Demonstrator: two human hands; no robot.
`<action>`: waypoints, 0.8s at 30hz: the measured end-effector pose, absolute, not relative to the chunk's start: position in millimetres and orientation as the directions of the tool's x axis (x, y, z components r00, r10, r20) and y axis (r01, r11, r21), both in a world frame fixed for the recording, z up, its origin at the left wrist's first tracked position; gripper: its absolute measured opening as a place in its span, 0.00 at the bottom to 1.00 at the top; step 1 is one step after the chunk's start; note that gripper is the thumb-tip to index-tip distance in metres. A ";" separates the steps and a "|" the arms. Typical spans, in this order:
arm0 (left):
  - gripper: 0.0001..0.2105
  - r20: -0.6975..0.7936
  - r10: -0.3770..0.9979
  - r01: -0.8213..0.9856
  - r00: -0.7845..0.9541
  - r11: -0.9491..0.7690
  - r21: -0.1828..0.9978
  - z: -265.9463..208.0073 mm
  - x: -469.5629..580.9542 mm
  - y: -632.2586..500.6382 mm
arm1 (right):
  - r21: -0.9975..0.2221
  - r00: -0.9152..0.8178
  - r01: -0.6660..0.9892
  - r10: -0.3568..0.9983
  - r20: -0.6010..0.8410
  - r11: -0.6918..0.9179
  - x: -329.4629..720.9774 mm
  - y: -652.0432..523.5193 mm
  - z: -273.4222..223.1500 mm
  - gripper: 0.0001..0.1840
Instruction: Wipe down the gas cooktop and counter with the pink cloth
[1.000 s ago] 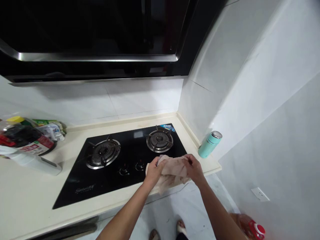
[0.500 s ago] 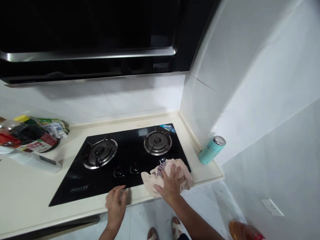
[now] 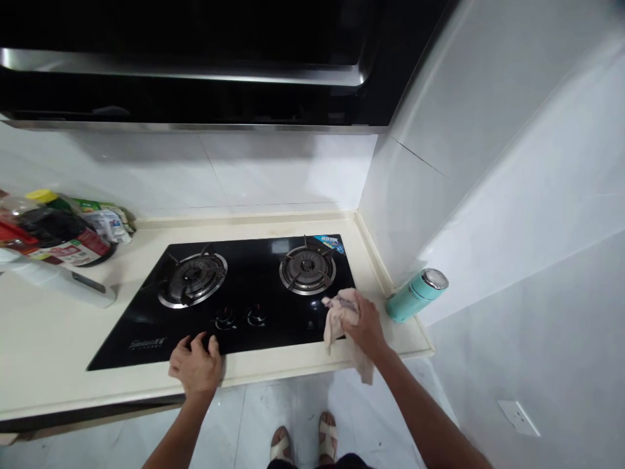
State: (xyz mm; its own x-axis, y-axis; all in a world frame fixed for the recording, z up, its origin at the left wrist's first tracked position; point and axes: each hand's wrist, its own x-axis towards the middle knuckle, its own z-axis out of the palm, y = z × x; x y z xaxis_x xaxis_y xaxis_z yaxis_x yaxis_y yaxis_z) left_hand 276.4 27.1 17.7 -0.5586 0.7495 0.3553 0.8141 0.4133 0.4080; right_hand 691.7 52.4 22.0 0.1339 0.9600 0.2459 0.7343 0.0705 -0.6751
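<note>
Gathered in my right hand (image 3: 365, 327) is a pale pink cloth (image 3: 336, 317), bunched over the right front corner of the black gas stove (image 3: 278, 335). One end of the cloth droops over the counter's front edge. My left hand (image 3: 198, 365) rests at the stove's front edge with its fingers spread and nothing in them. Two round burners, left (image 3: 193, 279) and right (image 3: 307, 268), sit toward the back of the glass top. Between my hands and the burners are two control knobs (image 3: 240, 316).
A teal flask (image 3: 416, 296) stands on the cream counter (image 3: 53, 345) to the right, close to the wall. Dark bottles (image 3: 73, 241), a white bottle (image 3: 63, 283) and food packets (image 3: 110, 225) lie at the left. Overhead hangs a black range hood (image 3: 195, 98).
My right hand has gone from lying flat on the spread cloth to gripping it bunched, a little further right. My left hand has shifted left along the front edge. The view has moved slightly.
</note>
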 end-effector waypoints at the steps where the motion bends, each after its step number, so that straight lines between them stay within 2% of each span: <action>1: 0.21 0.349 0.753 0.816 -0.557 0.418 0.400 16.6 277.4 26.4 | -0.645 0.174 0.764 0.961 0.216 0.007 697.7 60.0 21.5 0.41; 3: 0.23 0.320 0.757 0.807 -0.570 0.442 0.391 14.8 277.7 25.8 | -0.569 0.178 0.821 0.971 0.161 -0.056 697.1 64.3 19.2 0.39; 6: 0.25 0.294 0.766 0.806 -0.571 0.456 0.377 13.6 276.4 27.0 | -0.505 0.078 0.863 0.987 0.140 0.004 676.6 45.7 15.6 0.30; 9: 0.27 0.283 0.772 0.809 -0.569 0.465 0.359 13.8 275.7 28.5 | -0.494 0.051 0.870 0.992 0.116 0.013 651.2 14.3 8.5 0.22; 12: 0.29 0.286 0.774 0.814 -0.565 0.468 0.344 13.9 275.7 28.7 | -0.516 -0.006 0.855 0.996 0.093 0.053 635.3 -13.1 -4.1 0.22; 15: 0.29 0.273 0.772 0.808 -0.574 0.479 0.343 13.4 275.5 28.5 | -0.597 -0.124 0.774 0.975 0.185 0.212 645.9 -31.9 -12.7 0.21; 18: 0.27 0.252 0.771 0.799 -0.585 0.492 0.346 12.4 275.7 28.7 | -0.612 -0.104 0.734 0.938 0.329 0.296 693.7 -45.4 -12.4 0.18; 20: 0.26 0.259 0.765 0.795 -0.590 0.495 0.350 11.4 276.3 28.9 | -0.549 -0.022 0.801 0.928 0.373 0.240 736.6 -52.2 -11.7 0.19; 24: 0.25 0.294 0.751 0.796 -0.591 0.487 0.359 8.9 277.6 28.7 | -0.351 0.164 0.935 0.932 0.323 -0.043 778.6 -58.5 -18.8 0.15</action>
State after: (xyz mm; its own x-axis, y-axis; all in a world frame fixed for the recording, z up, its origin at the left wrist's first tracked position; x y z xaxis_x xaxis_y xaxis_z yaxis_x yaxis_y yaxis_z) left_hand 277.6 28.7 8.9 -0.5913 0.7510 0.2938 0.7964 0.4865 0.3592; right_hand 778.6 -58.5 -18.8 0.1637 0.9322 0.3229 0.9355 -0.0428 -0.3508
